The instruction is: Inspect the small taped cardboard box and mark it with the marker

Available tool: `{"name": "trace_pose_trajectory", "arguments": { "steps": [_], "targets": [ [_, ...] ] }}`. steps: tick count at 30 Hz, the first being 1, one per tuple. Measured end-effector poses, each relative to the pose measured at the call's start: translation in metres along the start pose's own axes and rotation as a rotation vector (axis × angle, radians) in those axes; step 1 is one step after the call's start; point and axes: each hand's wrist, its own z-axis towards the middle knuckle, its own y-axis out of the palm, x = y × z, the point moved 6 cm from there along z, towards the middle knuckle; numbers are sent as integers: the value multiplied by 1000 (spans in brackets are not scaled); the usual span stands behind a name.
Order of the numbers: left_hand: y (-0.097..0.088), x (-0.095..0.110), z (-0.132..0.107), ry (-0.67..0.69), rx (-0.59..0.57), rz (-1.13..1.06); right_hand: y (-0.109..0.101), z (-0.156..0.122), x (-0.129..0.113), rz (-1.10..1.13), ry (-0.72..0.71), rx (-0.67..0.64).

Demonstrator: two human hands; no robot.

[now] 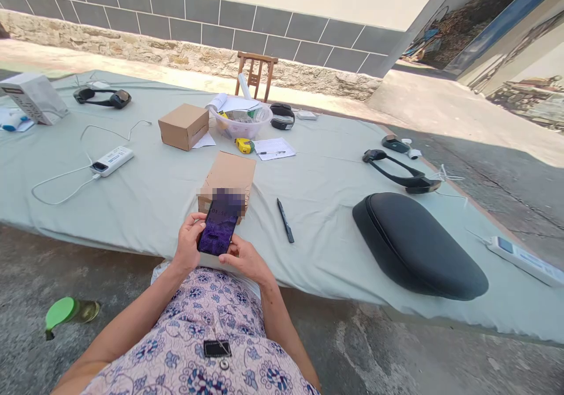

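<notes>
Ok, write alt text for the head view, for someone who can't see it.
A person's left hand and right hand hold a phone, with a cardboard box just beyond on a cloth-covered table. A black pen and dark case lie rightward.

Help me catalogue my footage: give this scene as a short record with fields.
Left hand: holds the phone's left edge
Right hand: holds the phone's lower right edge
Phone: screen lit, top blurred out
Behind phone: cardboard box
Right of phone: black pen, then black case
Farther back: yellow tape measure, plastic basin
Table covering: pale cloth
Ground, left: green-lidded bottle
</notes>
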Motion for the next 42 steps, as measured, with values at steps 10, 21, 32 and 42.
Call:
{"name": "trace_pose_trajectory", "arguments": {
  "steps": [10,21,32,42],
  "targets": [
    [-67,29,28,94,365,44,-17,-1,9,-33,-4,99],
    [-146,56,55,34,584,538,-56,0,15,-164,7,424],
    [-65,47,52,400,203,1179,-68,10,16,-438,-104,704],
    [-11,-5,46,389,-224,947,-46,8,10,-382,-160,577]
  ]
}}
